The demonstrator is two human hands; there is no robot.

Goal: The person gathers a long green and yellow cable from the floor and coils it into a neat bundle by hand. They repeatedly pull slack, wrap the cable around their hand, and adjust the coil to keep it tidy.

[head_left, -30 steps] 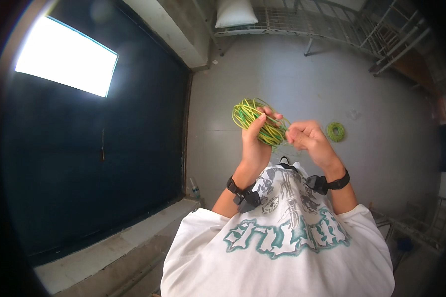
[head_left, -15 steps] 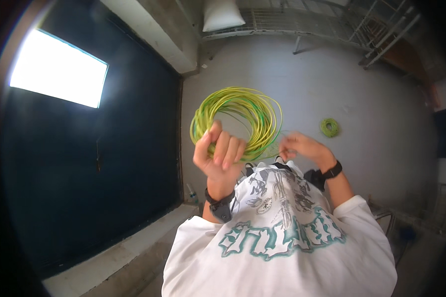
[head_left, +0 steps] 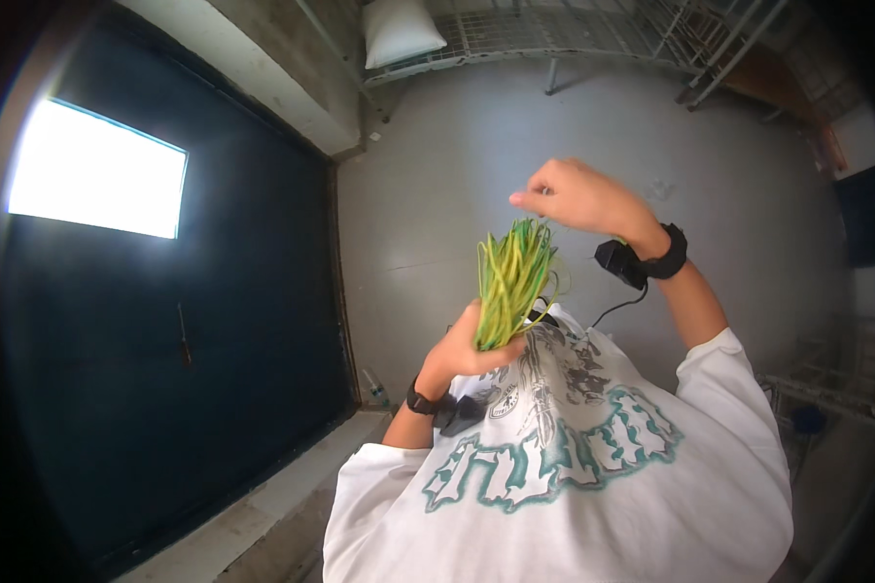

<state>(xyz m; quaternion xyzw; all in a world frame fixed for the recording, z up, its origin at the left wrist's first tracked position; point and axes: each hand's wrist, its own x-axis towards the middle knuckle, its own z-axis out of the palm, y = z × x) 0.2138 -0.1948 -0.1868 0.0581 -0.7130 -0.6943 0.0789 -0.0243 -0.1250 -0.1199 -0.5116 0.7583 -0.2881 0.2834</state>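
The left hand [head_left: 462, 352] grips a gathered bundle of yellow-green cord [head_left: 511, 282]; the right hand [head_left: 578, 197] pinches what seems its loose end, coiling nearly finished.

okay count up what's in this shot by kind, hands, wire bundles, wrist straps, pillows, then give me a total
Hands: 2, left hand gripping the bundle, right hand pinching above it
Green and yellow wire bundle: 1
Black wrist straps: 2, left wrist strap, right wrist strap
White pillow: 1
Total: 6
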